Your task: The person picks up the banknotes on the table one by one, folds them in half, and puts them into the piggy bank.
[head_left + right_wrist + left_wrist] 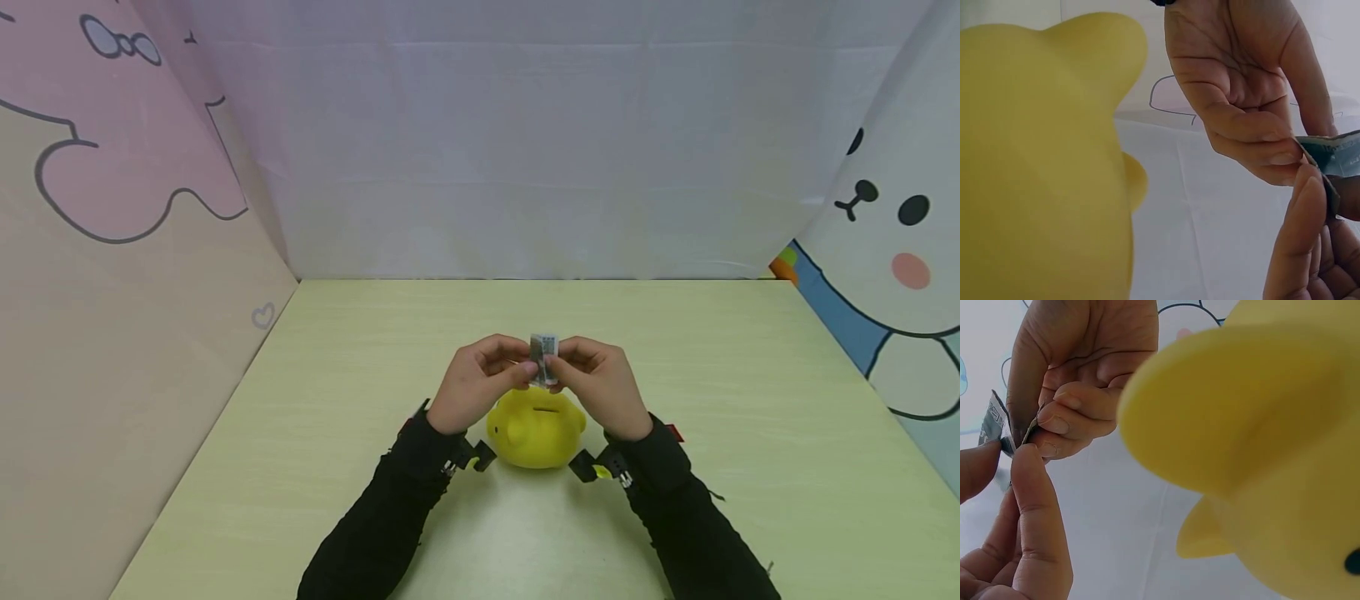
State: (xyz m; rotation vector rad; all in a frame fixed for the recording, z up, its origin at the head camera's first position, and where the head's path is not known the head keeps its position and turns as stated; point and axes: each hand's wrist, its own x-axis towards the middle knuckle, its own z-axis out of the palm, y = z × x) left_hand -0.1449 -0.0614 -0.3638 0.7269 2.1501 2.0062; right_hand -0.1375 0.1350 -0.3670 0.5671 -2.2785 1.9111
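A small folded banknote (543, 346), grey-green with printed markings, is held upright between both hands. My left hand (472, 383) pinches its left side between thumb and fingers, and my right hand (606, 387) pinches its right side. In the left wrist view the banknote (994, 422) shows folded panels standing apart at an angle; the fingers cover its lower part. Just below the hands, between the wrists, a yellow piggy bank (536, 442) stands on the table with a dark slot (546, 409) in its top. Its rounded ear (1172, 412) looms large in the left wrist view.
The pale wooden table (337, 400) spreads out around the piggy bank. A white cloth (480, 150) hangs behind the table's far edge. Printed cartoon panels stand at the left (135, 167) and right (885, 233). Small black devices are strapped to both wrists over black sleeves.
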